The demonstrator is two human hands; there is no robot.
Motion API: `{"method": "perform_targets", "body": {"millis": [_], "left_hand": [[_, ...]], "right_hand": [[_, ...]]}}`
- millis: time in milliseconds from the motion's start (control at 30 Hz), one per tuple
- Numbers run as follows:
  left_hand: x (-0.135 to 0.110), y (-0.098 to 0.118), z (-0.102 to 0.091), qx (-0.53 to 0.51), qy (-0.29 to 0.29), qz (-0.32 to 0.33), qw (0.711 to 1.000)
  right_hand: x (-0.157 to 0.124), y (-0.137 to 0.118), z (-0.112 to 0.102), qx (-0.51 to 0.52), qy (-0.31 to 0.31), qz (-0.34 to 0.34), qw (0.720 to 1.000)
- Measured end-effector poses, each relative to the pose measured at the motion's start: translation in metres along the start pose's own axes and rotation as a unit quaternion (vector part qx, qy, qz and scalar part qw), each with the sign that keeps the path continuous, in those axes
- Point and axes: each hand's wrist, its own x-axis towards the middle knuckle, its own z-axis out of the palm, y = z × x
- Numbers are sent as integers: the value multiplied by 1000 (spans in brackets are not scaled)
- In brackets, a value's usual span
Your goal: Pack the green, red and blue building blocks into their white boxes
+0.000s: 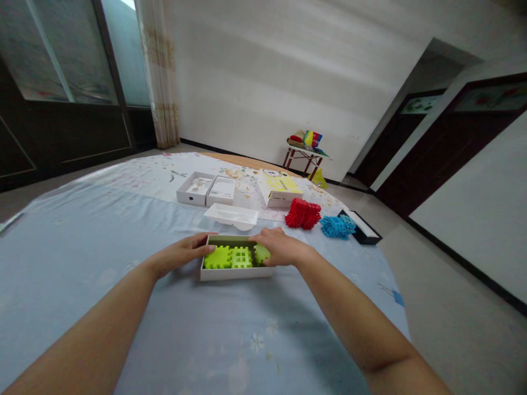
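Observation:
A shallow white box [236, 275] lies on the table with several lime-green interlocking plastic tiles inside; one tile [218, 257] is solid and another, a window-like tile [241, 257], has square openings. My left hand [185, 252] grips the box's left end, its thumb over the rim near the solid tile and its fingers along the far side. At the right end of the box, my right hand [282, 247] reaches over the rim with its fingers around a green tile [261, 254], which it partly covers.
Beyond the box are a white plastic tray [233, 214], an open white box with its lid [206, 189], and a yellow-and-white box [281, 187]. To the right sit red tiles [303, 214], blue tiles [337, 226] and a black box [365, 233]. The cloth-covered table [173, 329] has a rounded edge.

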Motion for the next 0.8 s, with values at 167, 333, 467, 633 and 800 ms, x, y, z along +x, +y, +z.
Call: {"method": "perform_targets", "body": {"millis": [167, 333, 467, 633, 800], "left_hand": [[0, 1, 1, -3, 3, -13, 1000], [0, 1, 0, -28, -11, -13, 999], [1, -1, 0, -36, -14, -15, 999], [1, -4, 0, -33, -11, -15, 999], [1, -1, -1, -16, -1, -15, 1000]], "right_hand": [[-4, 6, 1, 75, 35, 7, 997], [-4, 10, 0, 115, 20, 3, 993], [-3, 10, -6, 110, 2, -9, 994], [-2, 7, -11, 86, 11, -15, 996], [-2, 6, -6, 100, 2, -9, 995]]}}
